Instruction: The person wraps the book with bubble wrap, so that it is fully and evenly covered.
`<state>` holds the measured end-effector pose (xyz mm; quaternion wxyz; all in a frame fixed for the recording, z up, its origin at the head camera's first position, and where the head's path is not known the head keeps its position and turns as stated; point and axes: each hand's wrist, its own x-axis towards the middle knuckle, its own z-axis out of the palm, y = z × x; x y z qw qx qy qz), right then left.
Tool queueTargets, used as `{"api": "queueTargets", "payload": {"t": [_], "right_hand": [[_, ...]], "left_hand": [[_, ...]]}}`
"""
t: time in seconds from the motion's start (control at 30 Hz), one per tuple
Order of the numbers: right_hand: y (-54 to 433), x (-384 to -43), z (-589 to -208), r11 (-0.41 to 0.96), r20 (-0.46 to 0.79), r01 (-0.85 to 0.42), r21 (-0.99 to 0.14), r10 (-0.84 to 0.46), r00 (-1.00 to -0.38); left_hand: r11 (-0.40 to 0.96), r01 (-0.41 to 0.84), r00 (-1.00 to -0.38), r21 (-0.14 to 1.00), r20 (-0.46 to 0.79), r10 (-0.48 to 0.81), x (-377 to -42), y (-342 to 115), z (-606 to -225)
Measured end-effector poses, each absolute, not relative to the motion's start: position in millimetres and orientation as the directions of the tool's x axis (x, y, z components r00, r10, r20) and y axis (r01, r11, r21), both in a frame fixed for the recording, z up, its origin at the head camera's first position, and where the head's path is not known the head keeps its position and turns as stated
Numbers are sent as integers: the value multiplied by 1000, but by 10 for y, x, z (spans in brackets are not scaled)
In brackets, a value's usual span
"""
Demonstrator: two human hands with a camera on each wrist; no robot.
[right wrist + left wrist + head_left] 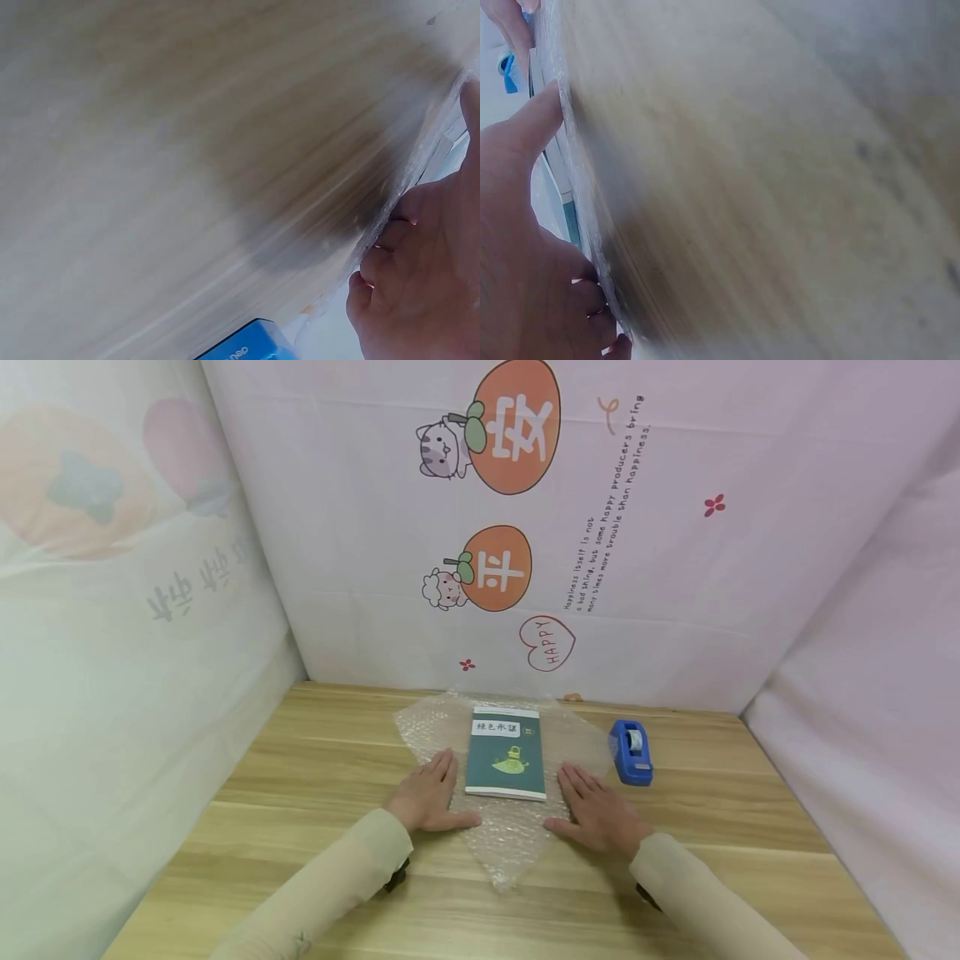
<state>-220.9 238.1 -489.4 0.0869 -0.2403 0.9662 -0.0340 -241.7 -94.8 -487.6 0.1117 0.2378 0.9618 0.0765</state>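
Bubble wrap [504, 839] lies flat on table [300, 777], green book [507, 753] centred between our fingertips. Left hand [429, 796] and right hand [596, 810] press sheet, fingers straight, holding nothing. We judge: keep palms flat, sheet taut. Tape dispenser [630, 752] just beyond right fingers.

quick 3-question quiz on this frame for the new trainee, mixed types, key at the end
1. True or false: the green book lies on the sheet of bubble wrap.
2. Which thing stands on the table to the right of the bubble wrap? A) scissors B) blue tape dispenser C) marker
3. How do the left hand and right hand lie with respect to the book?

Key
1. True.
2. B.
3. Both lie flat on the bubble wrap with straight fingers, one on each side of the book, holding nothing.
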Motion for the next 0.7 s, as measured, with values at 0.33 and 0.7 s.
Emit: {"api": "queueTargets", "payload": {"t": [0.33,0.7], "right_hand": [[2508,-2142,-4884,872,-76,-472,-130,-483,-872],[2751,-1963,-4732,827,15,-349,-441,-383,-924]], "left_hand": [[878,440,-863,187,-181,471,-2413,-908,-4866],[876,446,-862,184,-176,476,-2382,-914,-4823]]}}
